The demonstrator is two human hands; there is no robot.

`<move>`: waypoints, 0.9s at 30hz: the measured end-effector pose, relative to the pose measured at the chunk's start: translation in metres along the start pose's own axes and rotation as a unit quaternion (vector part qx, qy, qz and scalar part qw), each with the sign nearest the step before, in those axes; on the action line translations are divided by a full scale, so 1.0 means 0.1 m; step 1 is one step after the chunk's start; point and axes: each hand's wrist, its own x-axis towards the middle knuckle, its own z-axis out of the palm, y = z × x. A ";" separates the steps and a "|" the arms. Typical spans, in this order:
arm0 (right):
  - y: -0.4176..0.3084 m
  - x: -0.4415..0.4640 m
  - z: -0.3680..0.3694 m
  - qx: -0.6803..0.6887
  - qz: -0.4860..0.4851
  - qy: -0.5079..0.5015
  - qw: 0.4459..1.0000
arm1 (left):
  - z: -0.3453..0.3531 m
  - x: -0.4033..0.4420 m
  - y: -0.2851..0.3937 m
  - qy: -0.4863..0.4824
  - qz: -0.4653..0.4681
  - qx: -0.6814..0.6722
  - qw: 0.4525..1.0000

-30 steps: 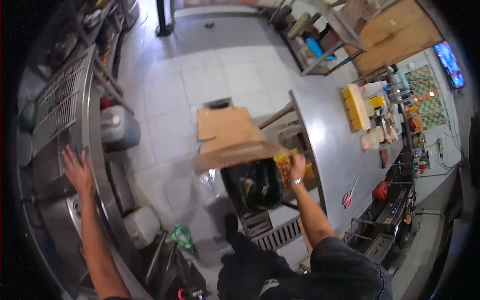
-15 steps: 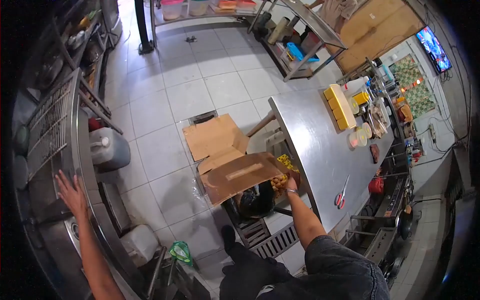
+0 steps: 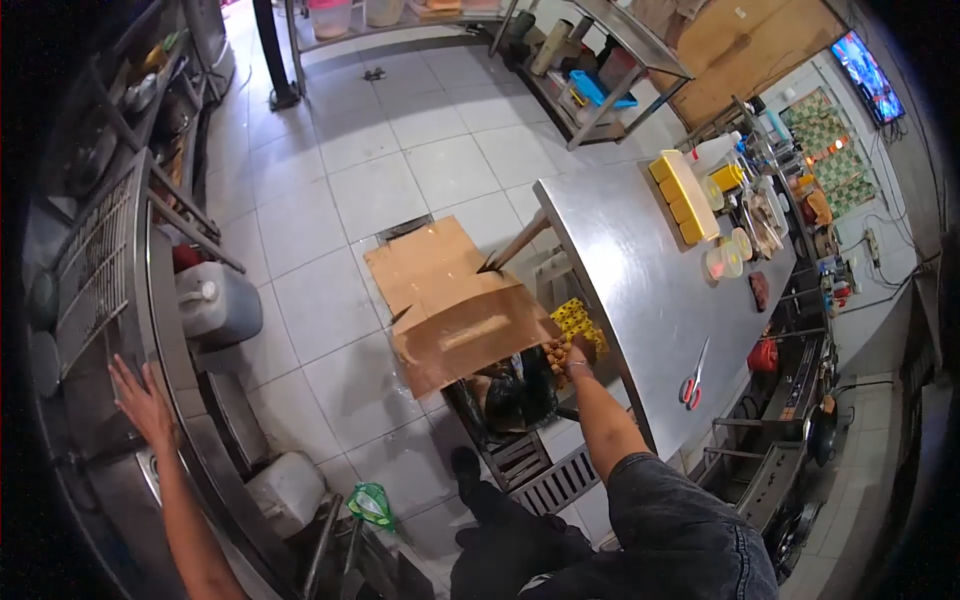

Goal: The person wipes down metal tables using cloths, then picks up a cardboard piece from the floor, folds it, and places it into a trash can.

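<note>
My right hand [image 3: 578,358] is closed at the right corner of a brown cardboard flap [image 3: 470,335], beside the steel table's near edge. The flap is tilted over a black plastic bag [image 3: 515,395] in a dark bin. Small brown round items [image 3: 556,362] and a yellow patterned packet [image 3: 574,320] lie beside that hand, under the table. More flattened cardboard [image 3: 420,265] rests on the floor. On the left, my left hand [image 3: 146,408] has its fingers spread on the steel counter [image 3: 95,430] and holds nothing.
The steel table [image 3: 640,270] carries red-handled scissors [image 3: 692,388], a yellow container [image 3: 683,200] and small tubs [image 3: 722,262]. Jugs [image 3: 215,300] stand by the left counter. A green plastic bag [image 3: 371,505] hangs near metal bars. A floor drain grate [image 3: 556,484] lies by my feet.
The cardboard flap has swung down and left over the bin, with my right hand moving slightly left and down. My left hand has shifted slightly down along the counter. The view has also shifted.
</note>
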 end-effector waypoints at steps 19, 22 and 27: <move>0.47 -0.64 -0.08 -0.259 -0.107 -0.072 0.957 | -0.03 0.01 0.01 -0.011 -0.004 0.024 1.000; 0.71 -1.08 -0.18 -0.228 -0.174 -0.092 0.954 | -0.06 0.03 0.06 -0.024 -0.012 0.041 0.999; 1.26 -2.39 -0.72 -0.427 -0.125 -0.590 0.674 | -0.22 0.01 0.18 -0.037 -0.006 0.027 0.999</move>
